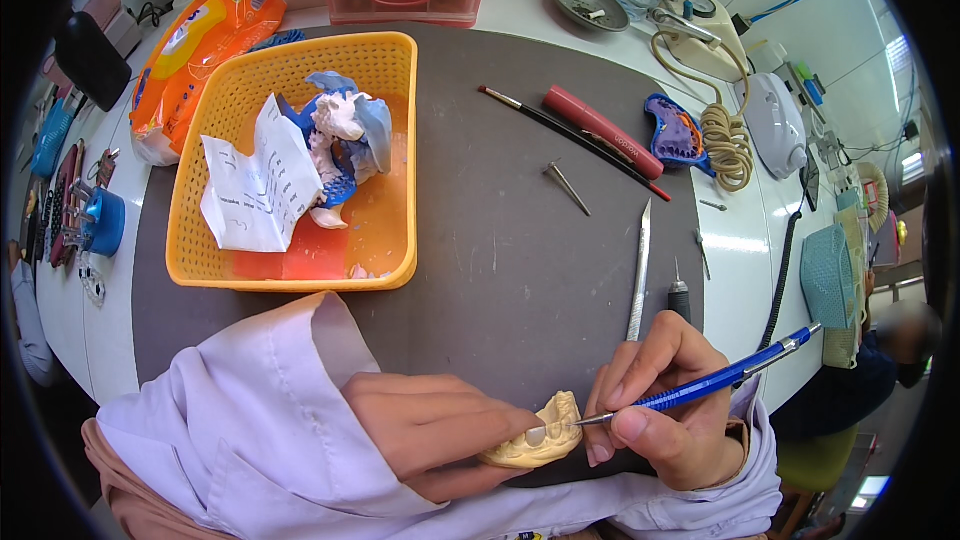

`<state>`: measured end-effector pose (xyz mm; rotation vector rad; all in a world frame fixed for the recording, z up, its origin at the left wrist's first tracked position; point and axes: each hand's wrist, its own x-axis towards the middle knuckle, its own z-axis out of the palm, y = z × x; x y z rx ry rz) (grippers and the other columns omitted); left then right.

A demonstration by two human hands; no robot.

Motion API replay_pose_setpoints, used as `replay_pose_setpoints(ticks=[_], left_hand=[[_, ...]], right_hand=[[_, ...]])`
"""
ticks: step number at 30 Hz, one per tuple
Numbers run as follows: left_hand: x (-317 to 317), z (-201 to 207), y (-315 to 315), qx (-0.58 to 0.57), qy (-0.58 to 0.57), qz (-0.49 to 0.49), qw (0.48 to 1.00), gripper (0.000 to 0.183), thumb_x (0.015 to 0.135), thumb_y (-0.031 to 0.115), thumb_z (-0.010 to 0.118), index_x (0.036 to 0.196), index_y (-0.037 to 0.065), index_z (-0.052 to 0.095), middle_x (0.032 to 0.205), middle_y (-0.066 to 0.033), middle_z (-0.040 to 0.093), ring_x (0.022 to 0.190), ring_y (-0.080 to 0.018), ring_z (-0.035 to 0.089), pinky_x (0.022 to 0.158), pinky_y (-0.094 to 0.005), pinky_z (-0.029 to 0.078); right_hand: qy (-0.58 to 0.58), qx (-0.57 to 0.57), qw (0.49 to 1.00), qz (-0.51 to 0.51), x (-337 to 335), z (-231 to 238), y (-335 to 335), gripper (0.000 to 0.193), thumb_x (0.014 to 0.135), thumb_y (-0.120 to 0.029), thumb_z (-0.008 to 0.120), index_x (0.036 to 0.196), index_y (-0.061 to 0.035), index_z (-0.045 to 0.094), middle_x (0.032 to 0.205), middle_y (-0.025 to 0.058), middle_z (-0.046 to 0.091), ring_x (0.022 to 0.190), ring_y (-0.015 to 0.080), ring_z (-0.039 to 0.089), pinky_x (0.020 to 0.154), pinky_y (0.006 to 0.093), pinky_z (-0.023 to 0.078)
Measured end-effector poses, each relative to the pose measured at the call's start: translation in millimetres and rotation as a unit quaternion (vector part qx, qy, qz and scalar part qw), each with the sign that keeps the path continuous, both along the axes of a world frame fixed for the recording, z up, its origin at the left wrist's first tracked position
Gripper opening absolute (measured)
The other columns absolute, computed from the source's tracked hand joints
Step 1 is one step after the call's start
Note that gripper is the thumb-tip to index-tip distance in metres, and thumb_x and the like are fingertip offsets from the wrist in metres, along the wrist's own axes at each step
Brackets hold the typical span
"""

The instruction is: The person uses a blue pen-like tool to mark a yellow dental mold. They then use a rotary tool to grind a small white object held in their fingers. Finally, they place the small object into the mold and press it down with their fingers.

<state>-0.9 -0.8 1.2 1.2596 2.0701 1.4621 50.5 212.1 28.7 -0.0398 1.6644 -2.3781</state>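
In my left hand (pixel 430 425) is a cream-yellow dental plaster model (pixel 545 445), its row of teeth facing up, low in the view. The fingers lie along its left side and hide part of it. My right hand (pixel 670 405) pinches a blue mechanical pencil (pixel 715 380). The pencil's fine metal tip meets or nearly meets the teeth of the model; I cannot tell which. Beyond the right hand lie a silver carving knife (pixel 640 275) and a dark-handled pointed tool (pixel 679 295).
A yellow basket (pixel 408 155) at left holds a folded paper and blue-white impressions. On the grey mat (pixel 470 200) lie a brush (pixel 575 140), a red-pink tube (pixel 605 130) and a metal pin (pixel 568 188). A blue impression tray (pixel 675 132) sits far right. Another person (pixel 880 370) sits at right.
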Motion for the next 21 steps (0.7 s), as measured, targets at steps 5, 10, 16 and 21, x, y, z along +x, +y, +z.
replay_pose_setpoints(ticks=[5, 10, 16, 21], left_hand=[[-0.5, -0.4, 1.3, 0.002, 0.003, -0.003, 1.0, 0.031, 0.066, 0.005, 0.076, 0.094, 0.001, 0.066, 0.083, -0.0086, 0.067, 0.074, -0.021, 0.066, 0.064, -0.028, 0.054], [0.2, -0.4, 0.9, 0.001, 0.003, 0.005, 1.0, 0.03, 0.066, 0.005, 0.076, 0.094, 0.001, 0.066, 0.083, -0.008, 0.067, 0.074, -0.0204, 0.066, 0.063, -0.0278, 0.054], [-0.2, -0.5, 1.1, 0.006, 0.003, -0.001, 1.0, 0.029, 0.066, 0.005, 0.076, 0.093, 0.002, 0.066, 0.083, -0.0076, 0.067, 0.073, -0.0201, 0.066, 0.063, -0.0276, 0.054], [0.0, -0.7, 1.2, 0.005, 0.008, 0.002, 1.0, 0.029, 0.066, 0.005, 0.076, 0.093, 0.002, 0.066, 0.083, -0.0075, 0.067, 0.073, -0.0202, 0.066, 0.063, -0.0276, 0.054]], right_hand=[[0.003, 0.003, 1.0, -0.007, 0.9, 1.0, 0.3, 0.015, 0.083, -0.003, 0.06, 0.088, 0.0019, 0.047, 0.074, 0.0114, 0.058, 0.064, 0.0085, 0.054, 0.058, 0.0201, 0.044], [0.001, -0.001, 1.0, -0.003, -0.4, -0.3, 0.0, 0.015, 0.083, -0.002, 0.06, 0.088, 0.002, 0.047, 0.074, 0.0115, 0.058, 0.064, 0.0086, 0.055, 0.059, 0.0205, 0.044], [0.003, -0.001, 1.0, -0.004, 0.8, 0.6, 0.1, 0.015, 0.083, -0.002, 0.06, 0.088, 0.0022, 0.046, 0.075, 0.0117, 0.058, 0.064, 0.0088, 0.055, 0.059, 0.0207, 0.044], [0.004, -0.006, 1.0, 0.001, 0.1, -0.6, 0.4, 0.015, 0.083, -0.001, 0.06, 0.088, 0.0022, 0.046, 0.075, 0.0119, 0.058, 0.064, 0.0088, 0.054, 0.059, 0.0206, 0.044]])
